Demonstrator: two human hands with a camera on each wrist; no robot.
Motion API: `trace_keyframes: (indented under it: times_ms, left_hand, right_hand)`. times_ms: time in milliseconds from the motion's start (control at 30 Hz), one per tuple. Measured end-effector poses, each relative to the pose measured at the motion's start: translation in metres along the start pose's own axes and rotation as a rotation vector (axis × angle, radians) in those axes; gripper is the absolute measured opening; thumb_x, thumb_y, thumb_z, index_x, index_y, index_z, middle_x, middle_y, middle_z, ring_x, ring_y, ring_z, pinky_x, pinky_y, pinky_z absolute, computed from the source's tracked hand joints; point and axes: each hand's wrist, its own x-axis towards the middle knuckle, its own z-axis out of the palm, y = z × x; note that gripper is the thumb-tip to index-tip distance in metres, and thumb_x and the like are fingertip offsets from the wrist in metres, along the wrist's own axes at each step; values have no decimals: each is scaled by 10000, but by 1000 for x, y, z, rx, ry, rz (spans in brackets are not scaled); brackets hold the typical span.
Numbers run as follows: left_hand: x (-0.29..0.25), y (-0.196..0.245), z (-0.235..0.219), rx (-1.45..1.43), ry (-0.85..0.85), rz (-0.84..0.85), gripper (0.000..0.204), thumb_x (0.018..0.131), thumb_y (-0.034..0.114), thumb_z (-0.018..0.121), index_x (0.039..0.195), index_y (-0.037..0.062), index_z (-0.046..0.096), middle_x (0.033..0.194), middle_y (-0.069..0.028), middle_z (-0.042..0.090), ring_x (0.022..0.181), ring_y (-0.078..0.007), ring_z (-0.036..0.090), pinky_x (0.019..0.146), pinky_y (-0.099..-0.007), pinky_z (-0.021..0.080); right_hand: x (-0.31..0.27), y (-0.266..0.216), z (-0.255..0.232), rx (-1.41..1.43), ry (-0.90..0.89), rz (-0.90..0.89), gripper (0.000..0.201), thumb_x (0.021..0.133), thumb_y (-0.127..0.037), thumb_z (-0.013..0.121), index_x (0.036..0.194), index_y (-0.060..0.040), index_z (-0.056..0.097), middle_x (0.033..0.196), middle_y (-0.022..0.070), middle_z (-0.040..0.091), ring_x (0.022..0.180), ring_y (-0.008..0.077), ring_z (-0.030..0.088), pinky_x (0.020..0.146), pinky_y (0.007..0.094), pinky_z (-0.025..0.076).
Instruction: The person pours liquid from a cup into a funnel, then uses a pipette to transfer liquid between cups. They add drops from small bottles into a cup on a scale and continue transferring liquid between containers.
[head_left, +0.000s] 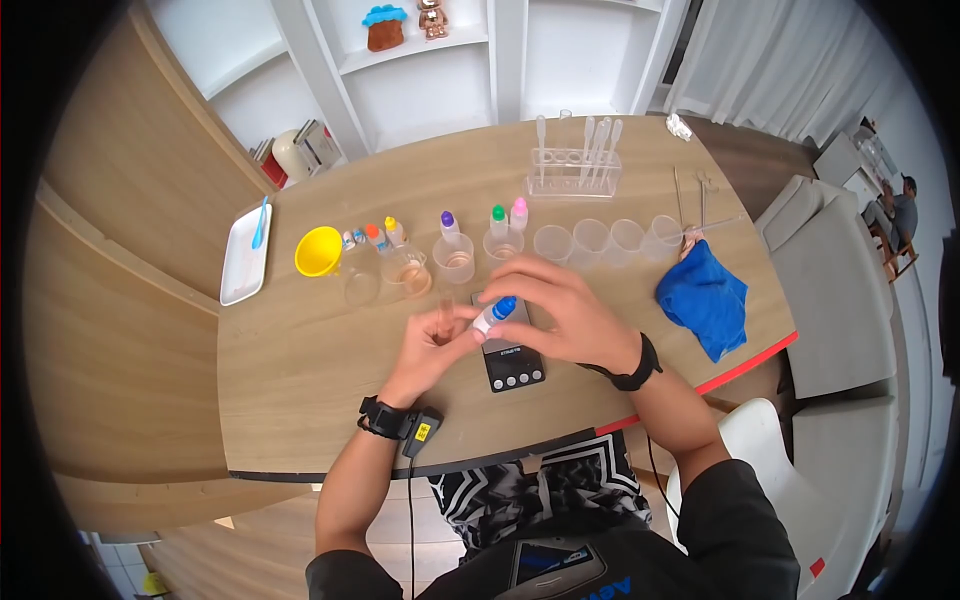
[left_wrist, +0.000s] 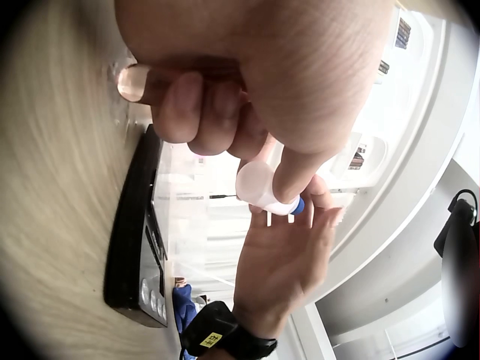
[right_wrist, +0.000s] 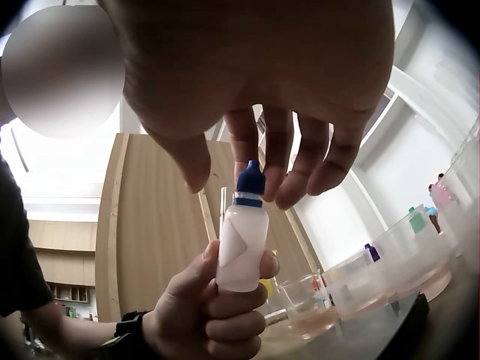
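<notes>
My left hand point(head_left: 432, 345) pinches a small white dropper bottle point(right_wrist: 244, 251) between thumb and index finger. The bottle stands upright, slightly tilted, with a blue cap point(right_wrist: 251, 180) on top. A clear narrow tube point(right_wrist: 224, 199) rises behind the bottle, and a clear rounded end point(left_wrist: 132, 82) shows at the curled left fingers. Over the cap, my right hand point(head_left: 572, 315) arches with loosely bent fingers; its thumb stands apart from the cap in the right wrist view. Beneath both hands lies a black digital scale point(head_left: 515, 370), partly covered by them.
Behind the hands stand clear cups point(head_left: 453, 262), several bottles with coloured caps point(head_left: 498, 220) and a yellow bowl point(head_left: 319, 251). A rack point(head_left: 572, 180) holding pipettes is at the back. Left is a white tray point(head_left: 238, 275); right lie a blue cloth point(head_left: 705, 298) and metal tools point(head_left: 703, 200).
</notes>
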Motion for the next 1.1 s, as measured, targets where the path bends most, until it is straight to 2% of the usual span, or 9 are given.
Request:
trace_keyframes:
  times_ms: [100,333,433,533,633,867,900,967,1100]
  left_hand:
    - [1,1,0,2,-10,18,191,1000,95,742,1176,24,764,705,144,407,629,13,327,569,-225,239]
    - [0,8,-1,-25,-20,-29,218,1003,112,741,1203,24,749,759,121,558,657,21,408,586,-204,287]
    - [-1,5,-3,-20,-10,-35,231,1005,120,741,1216,25,742,780,113,588,670,24,428,590,-198,299]
    - [0,5,-4,-13,14,-37,239,1008,123,738,1225,25,738,772,115,574,671,25,422,592,-198,301]
    - [-1,3,-6,-36,19,-26,247,1008,124,737,1233,22,734,764,117,562,667,25,410,595,-195,300]
    - [5,-5,-2,-88,-27,51,272,1013,168,733,1247,31,741,749,100,556,634,6,415,562,-214,303]
    - [5,-3,-2,-93,-39,66,272,1014,173,734,1247,34,742,753,99,563,632,6,415,562,-214,304]
    - [2,4,-2,-119,-41,30,272,1006,141,739,1253,27,732,720,124,487,630,16,383,573,-216,284]
    - [1,8,0,-135,-52,9,282,1005,136,741,1268,36,724,696,143,434,622,22,358,573,-221,269]
  right_hand:
    - [-3,5,0,2,-27,50,80,935,-41,708,1014,-30,710,1017,98,660,923,325,628,820,410,521]
    - [-2,12,-1,49,96,-39,62,922,-23,720,984,-22,722,1018,100,701,917,331,658,805,410,536]
    - [-4,9,-27,-44,108,22,97,886,29,743,977,-4,733,1008,100,731,933,275,693,827,376,541]
    - [-16,7,-61,-111,-73,171,121,850,56,746,953,-4,726,963,116,726,931,304,696,832,375,542]
    - [-37,12,-67,-264,-208,252,96,848,32,729,935,5,698,968,137,697,914,343,681,799,411,550]
    - [-67,20,-55,-422,-441,375,277,868,-11,723,1139,-26,669,1096,171,664,1002,416,657,846,460,548]
    - [-63,19,-54,-443,-426,358,283,872,-36,738,1147,-25,672,1095,174,665,999,414,657,844,459,549]
    - [-54,14,-56,-485,-385,326,303,880,-86,769,1163,-24,679,1093,179,665,995,410,657,839,458,551]
    - [-11,-16,-38,-241,-251,320,393,877,-152,819,1223,-30,679,1157,150,692,1038,335,671,898,412,537]
